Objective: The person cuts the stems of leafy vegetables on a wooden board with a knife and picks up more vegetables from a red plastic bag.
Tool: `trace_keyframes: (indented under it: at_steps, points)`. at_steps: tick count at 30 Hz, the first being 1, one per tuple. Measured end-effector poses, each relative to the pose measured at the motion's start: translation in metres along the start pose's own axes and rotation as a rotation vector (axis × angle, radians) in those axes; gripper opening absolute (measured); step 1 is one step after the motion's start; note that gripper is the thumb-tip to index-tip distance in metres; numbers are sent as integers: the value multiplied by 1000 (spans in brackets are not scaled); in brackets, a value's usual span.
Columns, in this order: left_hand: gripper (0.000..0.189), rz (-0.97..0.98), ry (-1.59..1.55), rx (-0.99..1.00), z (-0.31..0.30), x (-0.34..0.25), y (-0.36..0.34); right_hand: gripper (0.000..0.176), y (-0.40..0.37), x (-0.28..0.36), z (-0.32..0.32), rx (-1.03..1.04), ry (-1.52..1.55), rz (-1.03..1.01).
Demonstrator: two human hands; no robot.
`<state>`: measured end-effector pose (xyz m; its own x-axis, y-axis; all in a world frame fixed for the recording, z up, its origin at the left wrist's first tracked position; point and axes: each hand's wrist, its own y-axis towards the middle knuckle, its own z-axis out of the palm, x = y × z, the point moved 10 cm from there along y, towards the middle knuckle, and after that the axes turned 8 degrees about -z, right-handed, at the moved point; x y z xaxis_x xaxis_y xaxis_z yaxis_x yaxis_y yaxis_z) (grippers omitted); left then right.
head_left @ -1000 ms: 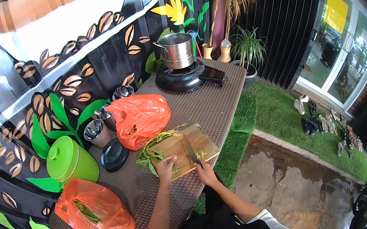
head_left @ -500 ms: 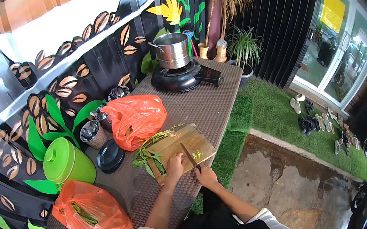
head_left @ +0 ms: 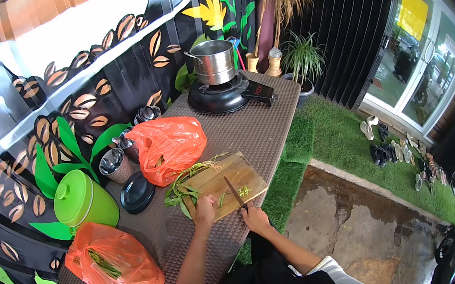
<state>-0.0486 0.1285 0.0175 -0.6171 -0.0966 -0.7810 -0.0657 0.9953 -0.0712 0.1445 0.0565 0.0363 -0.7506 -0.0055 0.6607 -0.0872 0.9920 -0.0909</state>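
My right hand [head_left: 256, 218] is wrapped round the handle of a knife [head_left: 232, 188], whose blade points away across a wooden cutting board [head_left: 210, 182]. Close to the blade's right side lies a small heap of chopped green pieces [head_left: 244, 191]. My left hand [head_left: 206, 207] is at the board's near left part with its fingers drawn together; what is in them, if anything, is hidden. Between that hand and the knife lies a green leaf piece [head_left: 222, 199]. Leafy green stems [head_left: 181, 193] spread over the board's left edge, beside my left fingers.
Beyond the board are an orange plastic bag [head_left: 173, 146] and a steel pot [head_left: 214, 63] on a black gas stove [head_left: 216, 98]. Toward the left stand dark plates [head_left: 137, 193], a green lidded container [head_left: 83, 201] and a second orange bag [head_left: 114, 263] holding greens.
My left hand has shifted left, away from the knife, and a green leaf piece now shows on the board there. The knife and my right hand have hardly moved.
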Motion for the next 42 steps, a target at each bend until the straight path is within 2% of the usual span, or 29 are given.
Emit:
trace_keyframes:
  at_steps: [5, 9, 15, 18, 20, 23, 24, 26, 27, 29, 32, 35, 38, 42]
  points:
    - [6, 112, 15, -126, -10, -10, -1, 41, -1, 0, 2, 4, 8, 16]
    - [5, 128, -68, -93, -9, -18, 1, 41, -1, -3, 5, 23, 5, 20]
    - [11, 46, -127, -20, -1, -10, 8, 44, -1, -2, 4, 20, 4, 28]
    - [9, 100, 14, -91, -3, -20, 2, 45, -2, -2, 4, 26, 10, 26]
    - [3, 259, 239, -277, -4, -30, -5, 45, -2, -1, 4, 15, -1, 17]
    - [1, 342, 236, -396, -14, -46, -17, 45, -2, -1, 4, 16, 0, 13]
    - [1, 342, 236, -396, -14, -50, -15, 45, -2, -2, 5, 16, 0, 14]
    - [4, 256, -67, -245, -10, -47, -4, 45, -1, -3, 7, 18, -6, 12]
    - [4, 257, -67, -245, -9, -46, -4, 45, -2, -2, 7, 18, -6, 12]
    - [5, 150, -53, -83, 12, -35, 4, 44, -3, -1, 5, 12, -16, 17]
    - [9, 148, 99, -96, 20, -26, 6, 44, -5, 0, 2, 12, -20, 25]
    - [10, 184, 208, -116, 12, -46, -10, 43, -3, -2, 4, 11, -44, 8]
    - [13, 262, 132, -189, 4, -53, -18, 41, -2, 5, -1, 18, -91, -7]
    - [15, 336, 167, -172, 7, -53, -20, 39, 0, 6, -3, 19, -110, -11]
